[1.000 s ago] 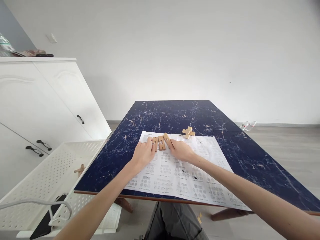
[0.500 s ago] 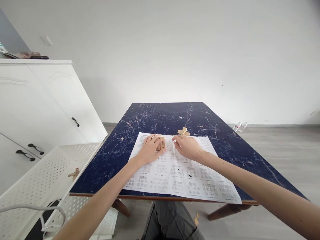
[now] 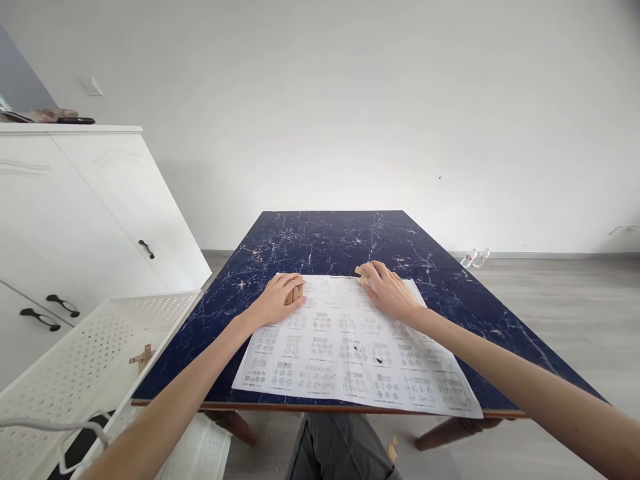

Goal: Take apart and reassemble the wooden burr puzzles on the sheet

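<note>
A large printed instruction sheet [image 3: 350, 350] lies on a dark blue marbled table [image 3: 330, 240]. My left hand [image 3: 277, 301] rests at the sheet's far left corner, fingers curled over small wooden puzzle pieces [image 3: 295, 293]. My right hand [image 3: 387, 290] lies at the sheet's far right part, its fingers on a wooden cross-shaped puzzle piece [image 3: 361, 272], most of which is hidden under the hand.
A white cabinet [image 3: 75, 207] with black handles stands at the left. Below it, a white perforated tray [image 3: 85, 360] holds a small wooden piece [image 3: 141, 355] and a white cable. Two plastic bottles [image 3: 475, 257] lie on the grey floor by the wall.
My hands have parted: the left slid left with the wooden pieces under it, the right moved far right onto the cross-shaped piece. The view has tilted slightly.
</note>
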`<state>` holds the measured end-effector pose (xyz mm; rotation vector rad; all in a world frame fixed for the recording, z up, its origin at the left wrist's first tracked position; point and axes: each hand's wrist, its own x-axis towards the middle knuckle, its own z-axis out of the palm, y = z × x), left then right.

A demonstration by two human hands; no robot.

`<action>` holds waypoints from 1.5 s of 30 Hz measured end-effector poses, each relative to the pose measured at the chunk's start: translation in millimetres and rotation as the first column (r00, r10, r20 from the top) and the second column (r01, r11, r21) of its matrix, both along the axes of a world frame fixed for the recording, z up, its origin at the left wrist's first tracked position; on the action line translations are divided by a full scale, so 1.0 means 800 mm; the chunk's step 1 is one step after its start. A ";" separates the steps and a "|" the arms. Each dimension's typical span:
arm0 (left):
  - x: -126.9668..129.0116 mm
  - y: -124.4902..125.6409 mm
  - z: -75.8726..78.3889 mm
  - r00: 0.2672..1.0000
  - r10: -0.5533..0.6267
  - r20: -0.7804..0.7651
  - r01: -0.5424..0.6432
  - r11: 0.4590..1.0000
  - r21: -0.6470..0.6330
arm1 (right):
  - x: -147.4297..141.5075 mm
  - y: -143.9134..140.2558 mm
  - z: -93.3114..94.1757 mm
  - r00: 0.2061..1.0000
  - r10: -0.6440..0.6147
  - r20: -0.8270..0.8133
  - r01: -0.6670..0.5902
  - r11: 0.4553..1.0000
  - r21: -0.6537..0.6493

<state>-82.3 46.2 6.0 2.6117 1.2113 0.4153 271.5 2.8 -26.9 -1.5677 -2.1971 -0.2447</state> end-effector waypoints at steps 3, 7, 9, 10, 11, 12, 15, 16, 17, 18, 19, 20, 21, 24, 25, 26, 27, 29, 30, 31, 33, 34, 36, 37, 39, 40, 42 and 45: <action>-0.013 0.005 -0.001 1.000 0.021 0.001 -0.021 1.000 0.004 | 0.004 0.001 0.000 0.999 -0.005 -0.037 0.005 1.000 0.003; -0.018 0.008 -0.003 1.000 0.026 0.010 -0.026 0.999 0.017 | 0.011 -0.002 0.006 0.996 0.004 -0.085 -0.003 1.000 0.008; -0.015 0.006 -0.001 0.999 0.024 0.022 -0.025 0.999 0.037 | 0.014 -0.006 0.010 0.993 0.013 -0.115 -0.012 1.000 0.014; -0.012 0.004 0.002 0.999 0.021 0.032 -0.022 0.998 0.052 | 0.015 -0.010 0.012 0.991 0.018 -0.135 -0.016 1.000 0.017; -0.008 0.001 0.004 0.999 0.013 0.046 -0.016 0.998 0.067 | 0.015 -0.014 0.015 0.987 0.023 -0.156 -0.021 1.000 0.018; -0.001 -0.003 0.008 0.998 0.005 0.063 -0.010 0.997 0.079 | 0.013 -0.019 0.018 0.984 0.030 -0.176 -0.027 0.999 0.019; 0.030 -0.017 0.020 0.987 -0.018 0.158 0.011 0.999 0.044 | 0.000 -0.037 0.033 0.960 0.089 -0.265 -0.088 0.996 0.017; 0.043 -0.022 0.024 0.982 -0.017 0.186 0.018 1.000 -0.008 | -0.007 -0.043 0.040 0.918 0.142 -0.371 -0.144 0.989 0.021; 0.056 -0.026 0.028 0.974 -0.010 0.225 0.025 0.998 -0.062 | -0.014 -0.049 0.046 0.869 0.181 -0.460 -0.193 0.981 0.022; 0.068 -0.030 0.032 0.964 -0.006 0.264 0.041 0.991 -0.130 | -0.022 -0.055 0.053 0.822 0.208 -0.530 -0.228 0.973 0.029; 0.079 -0.032 0.035 0.952 -0.009 0.306 0.075 0.976 -0.205 | -0.030 -0.060 0.060 0.776 0.231 -0.587 -0.269 0.963 0.024; 0.087 -0.034 0.038 0.936 -0.019 0.352 0.120 0.957 -0.266 | -0.037 -0.064 0.065 0.725 0.252 -0.641 -0.304 0.952 0.031; 0.095 -0.036 0.040 0.918 -0.035 0.394 0.169 0.935 -0.312 | -0.043 -0.068 0.070 0.678 0.268 -0.685 -0.338 0.940 0.033; 0.107 -0.036 0.042 0.870 -0.076 0.487 0.289 0.879 -0.380 | -0.056 -0.073 0.076 0.578 0.274 -0.769 -0.381 0.924 0.043; 0.109 -0.036 0.040 0.853 -0.074 0.516 0.312 0.866 -0.392 | -0.058 -0.073 0.074 0.540 0.273 -0.796 -0.392 0.919 0.048; 0.111 -0.036 0.038 0.831 -0.058 0.553 0.326 0.857 -0.400 | -0.060 -0.071 0.072 0.500 0.270 -0.823 -0.404 0.913 0.054; 0.113 -0.035 0.035 0.805 -0.035 0.592 0.336 0.849 -0.408 | -0.061 -0.069 0.068 0.457 0.268 -0.848 -0.417 0.907 0.061; 0.117 -0.034 0.029 0.751 0.026 0.659 0.348 0.833 -0.430 | -0.063 -0.064 0.060 0.388 0.260 -0.884 -0.442 0.894 0.069; 0.119 -0.034 0.027 0.733 0.056 0.678 0.352 0.822 -0.448 | -0.064 -0.061 0.056 0.370 0.253 -0.894 -0.451 0.890 0.065; 0.121 -0.034 0.024 0.722 0.085 0.686 0.352 0.809 -0.471 | -0.065 -0.058 0.053 0.365 0.242 -0.899 -0.457 0.888 0.054; 0.123 -0.034 0.021 0.715 0.136 0.686 0.348 0.782 -0.517 | -0.066 -0.052 0.048 0.389 0.216 -0.895 -0.459 0.888 0.015; 0.124 -0.034 0.020 0.709 0.160 0.687 0.343 0.773 -0.534 | -0.067 -0.048 0.047 0.412 0.205 -0.888 -0.454 0.891 -0.005; 0.124 -0.035 0.019 0.689 0.204 0.696 0.331 0.766 -0.552 | -0.068 -0.040 0.044 0.466 0.202 -0.862 -0.421 0.907 -0.015; 0.125 -0.036 0.019 0.678 0.226 0.700 0.319 0.767 -0.557 | -0.069 -0.035 0.043 0.492 0.207 -0.846 -0.388 0.922 0.001; 0.125 -0.037 0.019 0.662 0.268 0.700 0.285 0.773 -0.566 | -0.070 -0.025 0.039 0.535 0.208 -0.819 -0.298 0.954 0.047; 0.125 -0.037 0.019 0.659 0.284 0.696 0.266 0.778 -0.570 | -0.069 -0.021 0.037 0.553 0.196 -0.810 -0.252 0.966 0.063; 0.126 -0.037 0.019 0.657 0.311 0.687 0.233 0.783 -0.577 | -0.068 -0.016 0.032 0.581 0.165 -0.797 -0.191 0.979 0.064; 0.128 -0.036 0.020 0.668 0.333 0.665 0.218 0.767 -0.603 | -0.062 -0.016 0.030 0.614 0.141 -0.776 -0.219 0.976 0.004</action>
